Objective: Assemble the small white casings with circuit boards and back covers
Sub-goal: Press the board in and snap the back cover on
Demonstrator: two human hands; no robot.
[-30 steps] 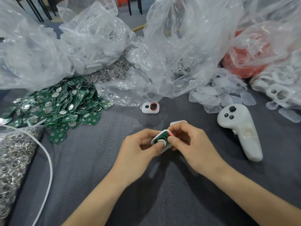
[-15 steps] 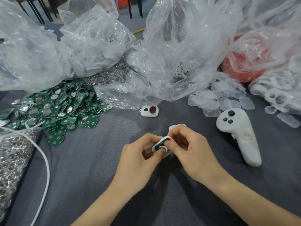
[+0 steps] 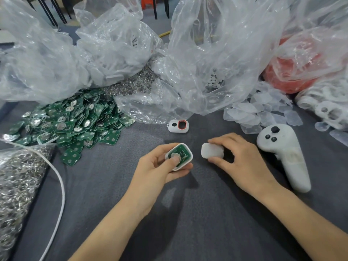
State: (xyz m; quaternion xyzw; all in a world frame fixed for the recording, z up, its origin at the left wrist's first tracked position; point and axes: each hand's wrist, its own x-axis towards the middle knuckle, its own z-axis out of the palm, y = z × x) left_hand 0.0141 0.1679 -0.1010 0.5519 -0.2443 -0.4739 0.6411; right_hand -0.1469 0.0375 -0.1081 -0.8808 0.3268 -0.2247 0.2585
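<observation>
Along the far edge of the tabletop (image 3: 188,213), heaped clear bags (image 3: 216,53). At the left edge, a sack of metal rings (image 3: 17,178). Beyond it, a pile of green boards (image 3: 75,125). Toward the right edge, a white controller (image 3: 284,157). Near the middle, the left hand (image 3: 156,172), fingers curled round a casing (image 3: 189,157), thumb pressing the board (image 3: 181,152) seated inside, open side up. Just right of it, the right hand (image 3: 243,164), pinching a cover (image 3: 211,150) lying on the tabletop. Beyond both hands, apart, a second casing (image 3: 178,126) with a red-rimmed hole.
</observation>
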